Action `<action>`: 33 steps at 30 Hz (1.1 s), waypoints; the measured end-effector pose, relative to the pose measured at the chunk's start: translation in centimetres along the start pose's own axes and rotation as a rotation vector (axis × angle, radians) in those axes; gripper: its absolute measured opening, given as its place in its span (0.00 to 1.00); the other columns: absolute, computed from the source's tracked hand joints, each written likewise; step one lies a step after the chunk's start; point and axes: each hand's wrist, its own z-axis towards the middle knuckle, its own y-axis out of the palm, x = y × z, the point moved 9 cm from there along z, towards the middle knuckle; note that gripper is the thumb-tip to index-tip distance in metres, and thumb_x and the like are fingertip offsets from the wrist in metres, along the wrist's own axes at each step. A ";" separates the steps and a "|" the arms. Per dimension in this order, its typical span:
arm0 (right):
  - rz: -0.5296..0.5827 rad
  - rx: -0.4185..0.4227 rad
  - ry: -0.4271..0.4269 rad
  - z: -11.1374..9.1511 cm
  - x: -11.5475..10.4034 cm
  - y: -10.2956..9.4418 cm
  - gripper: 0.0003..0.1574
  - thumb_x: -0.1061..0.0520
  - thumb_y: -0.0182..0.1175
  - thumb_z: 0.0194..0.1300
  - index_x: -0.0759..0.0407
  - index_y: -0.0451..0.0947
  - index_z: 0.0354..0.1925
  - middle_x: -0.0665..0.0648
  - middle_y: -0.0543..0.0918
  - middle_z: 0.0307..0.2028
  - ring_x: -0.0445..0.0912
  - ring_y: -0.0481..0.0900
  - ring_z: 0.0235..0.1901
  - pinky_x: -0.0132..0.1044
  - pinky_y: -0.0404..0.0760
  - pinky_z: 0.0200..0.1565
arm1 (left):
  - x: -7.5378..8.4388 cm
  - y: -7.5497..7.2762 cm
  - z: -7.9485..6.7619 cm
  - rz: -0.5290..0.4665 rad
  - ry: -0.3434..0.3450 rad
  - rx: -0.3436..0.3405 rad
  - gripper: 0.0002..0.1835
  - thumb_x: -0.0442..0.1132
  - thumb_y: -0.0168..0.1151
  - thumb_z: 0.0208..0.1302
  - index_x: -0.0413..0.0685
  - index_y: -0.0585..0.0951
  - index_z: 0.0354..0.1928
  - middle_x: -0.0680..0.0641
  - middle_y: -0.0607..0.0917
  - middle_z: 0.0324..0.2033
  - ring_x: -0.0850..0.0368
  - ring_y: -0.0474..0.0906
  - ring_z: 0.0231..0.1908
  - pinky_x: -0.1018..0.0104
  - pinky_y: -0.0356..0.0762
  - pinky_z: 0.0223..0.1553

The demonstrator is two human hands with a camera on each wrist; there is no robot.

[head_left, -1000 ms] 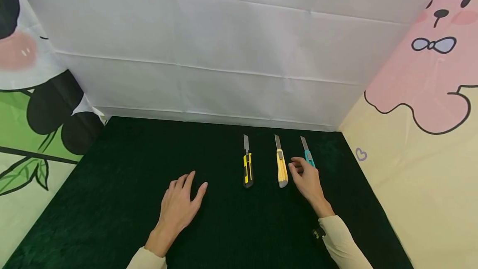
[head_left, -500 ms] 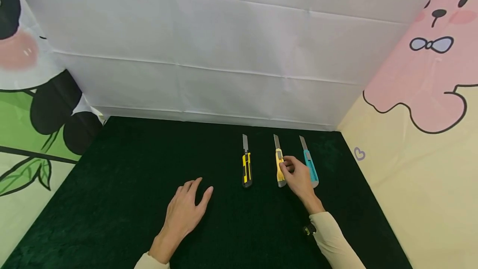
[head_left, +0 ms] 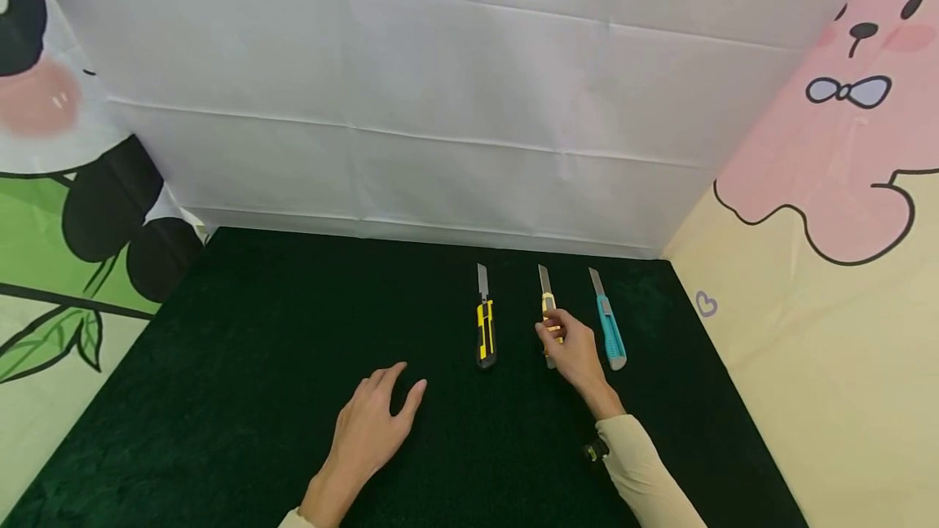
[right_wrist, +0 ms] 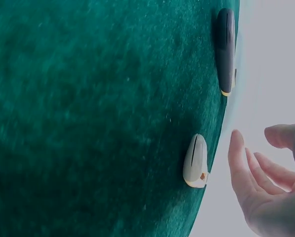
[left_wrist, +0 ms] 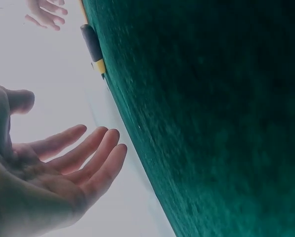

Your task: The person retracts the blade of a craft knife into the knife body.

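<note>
Three utility knives lie side by side, blades out and pointing away: a black and yellow utility knife [head_left: 486, 336], a pale yellow utility knife [head_left: 548, 302] and a teal utility knife [head_left: 612, 336]. My right hand [head_left: 578, 355] hovers over the pale yellow one and partly hides its handle. In the right wrist view, a gap separates the bent fingers [right_wrist: 239, 158] from that knife's grey end [right_wrist: 195, 160], and nothing is between thumb and fingers. Left of the knives, my left hand [head_left: 370, 426] is held with fingers spread and nothing in it; the left wrist view shows its palm [left_wrist: 48, 182].
A dark green cloth [head_left: 279, 332] covers the table. Behind it rises a creased white sheet [head_left: 455, 104]. Printed cartoon sheets stand at both sides, a panda [head_left: 110, 194] on the left and a pink bear [head_left: 844, 153] on the right.
My right hand has moved left, from over the teal utility knife to over the pale yellow one. My left hand has shifted slightly right and nearer to me. The knives have stayed put.
</note>
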 end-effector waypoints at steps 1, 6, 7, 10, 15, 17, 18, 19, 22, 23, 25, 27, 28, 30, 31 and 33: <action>0.013 -0.005 0.004 0.0 0.0 0.2 0.21 0.57 0.60 0.76 0.68 0.75 0.61 0.63 0.83 0.49 0.54 0.84 0.44 0.38 0.87 0.39 | 0.1 0.1 -0.1 -0.001 -0.001 0.000 0.35 0.65 0.51 0.75 0.46 0.73 0.70 0.36 0.77 0.65 0.37 0.74 0.63 0.35 0.75 0.58; 0.063 -0.020 0.024 0.1 -0.2 1.0 0.21 0.59 0.61 0.75 0.68 0.75 0.61 0.64 0.82 0.49 0.54 0.84 0.44 0.34 0.87 0.36 | 0.6 0.2 -0.5 -0.006 0.007 0.007 0.32 0.61 0.56 0.74 0.46 0.75 0.69 0.37 0.78 0.63 0.38 0.76 0.62 0.36 0.77 0.56; 0.064 -0.022 0.026 0.1 -0.2 1.1 0.21 0.59 0.61 0.75 0.68 0.75 0.61 0.64 0.82 0.49 0.54 0.84 0.44 0.34 0.87 0.36 | 0.7 0.2 -0.6 -0.007 0.010 0.009 0.32 0.60 0.57 0.74 0.46 0.75 0.69 0.37 0.78 0.63 0.38 0.76 0.61 0.36 0.77 0.56; 0.057 -0.027 0.026 0.2 -0.4 1.6 0.21 0.59 0.61 0.75 0.69 0.75 0.60 0.63 0.82 0.48 0.54 0.84 0.44 0.34 0.87 0.35 | 0.9 0.3 -0.8 -0.015 0.019 0.016 0.30 0.57 0.59 0.74 0.46 0.76 0.68 0.36 0.79 0.62 0.38 0.77 0.60 0.37 0.78 0.55; 0.049 -0.036 0.040 0.3 -0.5 2.4 0.21 0.58 0.62 0.74 0.68 0.75 0.60 0.63 0.82 0.48 0.53 0.84 0.43 0.34 0.86 0.35 | 1.3 0.4 -1.0 -0.023 0.026 0.027 0.26 0.53 0.62 0.73 0.45 0.78 0.65 0.37 0.81 0.59 0.39 0.79 0.58 0.38 0.79 0.54; 0.044 -0.039 0.040 0.4 -0.6 2.6 0.21 0.58 0.63 0.74 0.68 0.76 0.60 0.63 0.82 0.48 0.52 0.84 0.42 0.34 0.86 0.35 | 1.5 0.5 -1.1 -0.027 0.030 0.030 0.25 0.52 0.63 0.73 0.46 0.79 0.64 0.37 0.82 0.58 0.40 0.79 0.57 0.39 0.80 0.53; 0.042 -0.041 0.040 0.4 -0.6 2.7 0.21 0.59 0.63 0.74 0.68 0.76 0.60 0.63 0.82 0.48 0.51 0.83 0.42 0.34 0.86 0.35 | 1.6 0.5 -1.2 -0.029 0.033 0.033 0.24 0.51 0.63 0.73 0.46 0.79 0.64 0.37 0.82 0.57 0.40 0.80 0.57 0.39 0.80 0.53; 0.039 -0.041 0.039 0.4 -0.6 2.8 0.21 0.58 0.63 0.74 0.68 0.76 0.60 0.63 0.82 0.48 0.51 0.83 0.41 0.34 0.86 0.35 | 1.7 0.6 -1.2 -0.031 0.035 0.034 0.24 0.50 0.63 0.72 0.46 0.80 0.63 0.38 0.83 0.57 0.40 0.80 0.56 0.39 0.81 0.52; 0.045 -0.045 0.038 0.5 -0.7 3.1 0.21 0.59 0.63 0.74 0.68 0.76 0.60 0.63 0.82 0.48 0.50 0.83 0.41 0.34 0.87 0.35 | 1.9 0.7 -1.3 -0.041 0.043 0.036 0.22 0.49 0.65 0.71 0.46 0.81 0.61 0.39 0.84 0.54 0.43 0.82 0.53 0.42 0.82 0.49; 0.050 -0.048 0.040 0.5 -0.7 3.2 0.21 0.59 0.63 0.74 0.68 0.76 0.60 0.63 0.82 0.48 0.50 0.83 0.41 0.33 0.87 0.35 | 2.0 0.8 -1.4 -0.046 0.047 0.037 0.21 0.48 0.65 0.71 0.46 0.81 0.61 0.40 0.84 0.53 0.44 0.82 0.52 0.43 0.83 0.48; 0.058 -0.052 0.032 0.6 -0.8 3.3 0.21 0.59 0.62 0.74 0.69 0.76 0.60 0.63 0.82 0.48 0.50 0.83 0.40 0.34 0.87 0.34 | 2.1 0.9 -1.4 -0.056 0.052 0.037 0.20 0.47 0.66 0.71 0.47 0.82 0.59 0.41 0.84 0.52 0.46 0.83 0.49 0.46 0.84 0.45; 0.061 -0.056 0.028 0.6 -1.0 3.5 0.20 0.60 0.62 0.74 0.69 0.76 0.59 0.63 0.82 0.47 0.50 0.84 0.40 0.34 0.87 0.34 | 2.2 1.1 -1.5 -0.065 0.053 0.035 0.19 0.47 0.66 0.70 0.47 0.82 0.58 0.42 0.85 0.51 0.48 0.83 0.47 0.48 0.84 0.44; 0.060 -0.057 0.024 0.6 -1.0 3.6 0.20 0.60 0.62 0.74 0.69 0.76 0.59 0.63 0.82 0.47 0.50 0.84 0.40 0.34 0.87 0.34 | 2.2 1.2 -1.5 -0.072 0.051 0.034 0.18 0.46 0.67 0.70 0.47 0.83 0.58 0.43 0.85 0.51 0.48 0.83 0.47 0.48 0.84 0.43; 0.060 -0.061 0.018 0.7 -1.1 3.8 0.20 0.60 0.63 0.74 0.69 0.76 0.59 0.63 0.83 0.47 0.50 0.84 0.39 0.34 0.87 0.33 | 2.3 1.4 -1.5 -0.082 0.049 0.029 0.18 0.46 0.67 0.70 0.47 0.83 0.57 0.43 0.85 0.51 0.49 0.83 0.47 0.49 0.84 0.43; 0.060 -0.062 0.025 0.8 -1.1 3.9 0.20 0.60 0.63 0.74 0.69 0.77 0.59 0.63 0.83 0.47 0.49 0.84 0.39 0.33 0.86 0.33 | 2.3 1.5 -1.5 -0.089 0.050 0.024 0.18 0.46 0.67 0.69 0.47 0.83 0.56 0.43 0.85 0.50 0.49 0.83 0.46 0.50 0.84 0.42; 0.060 -0.067 0.030 0.9 -1.0 4.2 0.20 0.60 0.63 0.73 0.69 0.77 0.59 0.63 0.83 0.47 0.49 0.84 0.39 0.33 0.86 0.33 | 2.5 1.7 -1.5 -0.101 0.054 0.017 0.17 0.46 0.67 0.69 0.47 0.83 0.56 0.44 0.85 0.49 0.50 0.83 0.45 0.51 0.84 0.41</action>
